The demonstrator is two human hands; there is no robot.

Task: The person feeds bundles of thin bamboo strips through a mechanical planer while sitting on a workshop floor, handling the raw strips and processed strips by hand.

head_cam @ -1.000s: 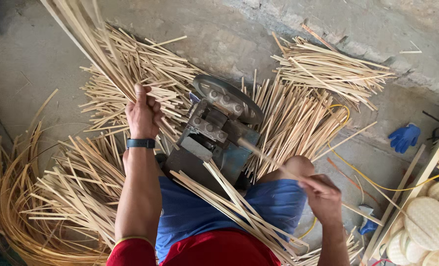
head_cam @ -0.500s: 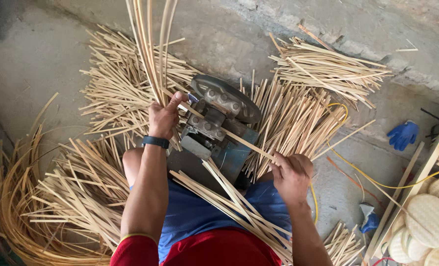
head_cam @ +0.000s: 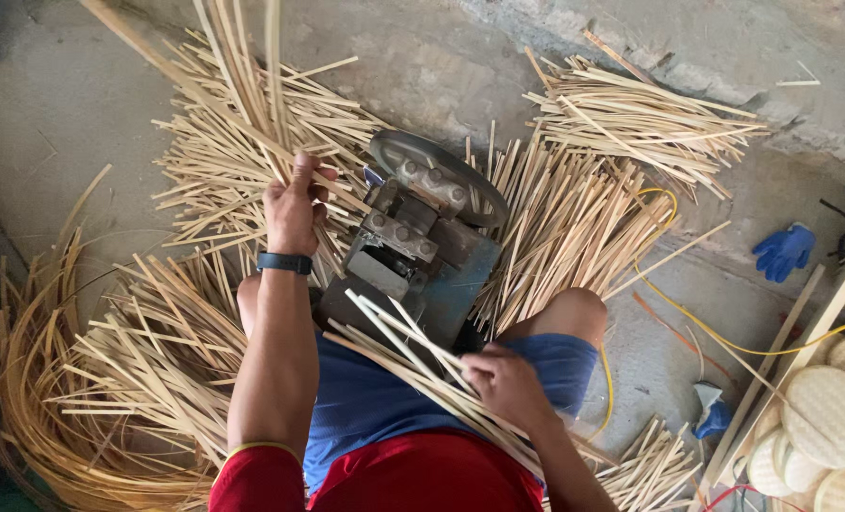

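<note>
On the concrete floor, both hands' fingers clench bamboo strips beside the machine.

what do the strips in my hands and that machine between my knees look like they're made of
Strips: probably split bamboo or cane, pale tan, matte, thin and flat, bending under the left hand. Machine: looks like metal, with grey rollers, bolts and worn blue-grey paint.

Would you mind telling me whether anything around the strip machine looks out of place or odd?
Nothing looks damaged. The yellow cord trails loose across the floor beside the machine, partly under cut strips. A blue glove lies alone by the wall. The left hand grips long strips; the right hand holds the bundle on the lap.
</note>
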